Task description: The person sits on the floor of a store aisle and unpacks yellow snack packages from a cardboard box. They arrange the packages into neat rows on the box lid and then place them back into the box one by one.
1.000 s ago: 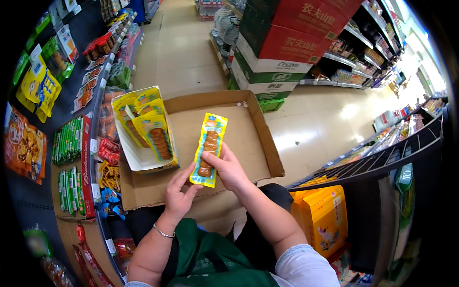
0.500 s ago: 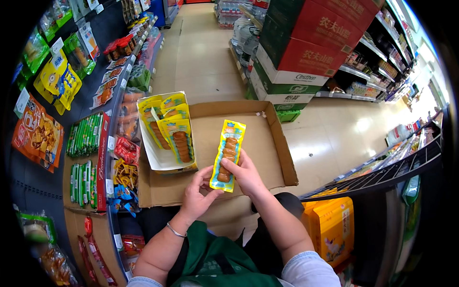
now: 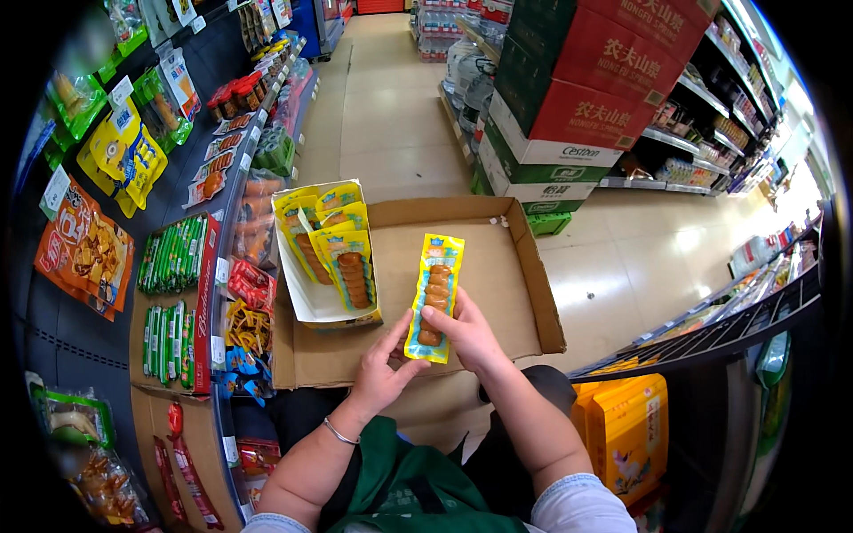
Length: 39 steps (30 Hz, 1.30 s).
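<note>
At brown cardboard tray's near edge: right hand pinches slim yellow plastic packet, left hand loosely spread; press lightly.

Slender yellow-and-blue packet, brown segments along its middle; top inclined slightly right, near frame centre.

Snack packets in open box; box in left part of cardboard tray. Single packet right of box, over tray. Shelf left of tray. Carton stack beyond tray, to right. Case at near right.
</note>
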Motion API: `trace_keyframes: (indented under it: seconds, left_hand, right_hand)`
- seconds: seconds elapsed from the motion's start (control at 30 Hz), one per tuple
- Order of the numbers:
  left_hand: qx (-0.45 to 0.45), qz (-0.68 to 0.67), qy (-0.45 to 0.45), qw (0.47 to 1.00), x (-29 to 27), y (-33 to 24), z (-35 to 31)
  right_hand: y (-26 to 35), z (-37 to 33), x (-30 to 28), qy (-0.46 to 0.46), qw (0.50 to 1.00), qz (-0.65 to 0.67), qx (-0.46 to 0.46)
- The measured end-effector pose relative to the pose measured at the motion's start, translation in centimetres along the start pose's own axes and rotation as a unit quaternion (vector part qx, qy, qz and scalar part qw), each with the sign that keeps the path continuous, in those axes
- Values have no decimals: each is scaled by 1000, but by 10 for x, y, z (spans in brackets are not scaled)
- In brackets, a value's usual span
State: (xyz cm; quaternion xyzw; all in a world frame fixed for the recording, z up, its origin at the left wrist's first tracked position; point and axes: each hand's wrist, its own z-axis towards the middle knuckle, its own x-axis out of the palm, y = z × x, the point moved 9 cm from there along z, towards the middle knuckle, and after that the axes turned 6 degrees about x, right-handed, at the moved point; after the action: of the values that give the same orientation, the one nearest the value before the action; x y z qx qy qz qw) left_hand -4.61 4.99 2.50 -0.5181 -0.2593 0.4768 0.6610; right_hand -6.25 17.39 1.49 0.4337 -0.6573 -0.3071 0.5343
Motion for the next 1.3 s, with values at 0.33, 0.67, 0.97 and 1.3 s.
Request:
trace_keyframes:
  seconds: [0.33,0.67,0.97,1.3]
  left_hand:
    - [42,30,-79,996,-14,-13,-1]
    - [54,38,-94,993,-19,-12,-3]
    - [3,3,-41,999,-11,5,-4]
    - [-16,-14,-20,1000,-5,2,1]
  right_hand:
    - [-9,2,-8,-22,998,60,5]
    - [-10,4,-9,-9,998,66,10]
    - [-14,5,-9,-21,998,65,12]
    - [-7,2,-2,-1,1000,30,3]
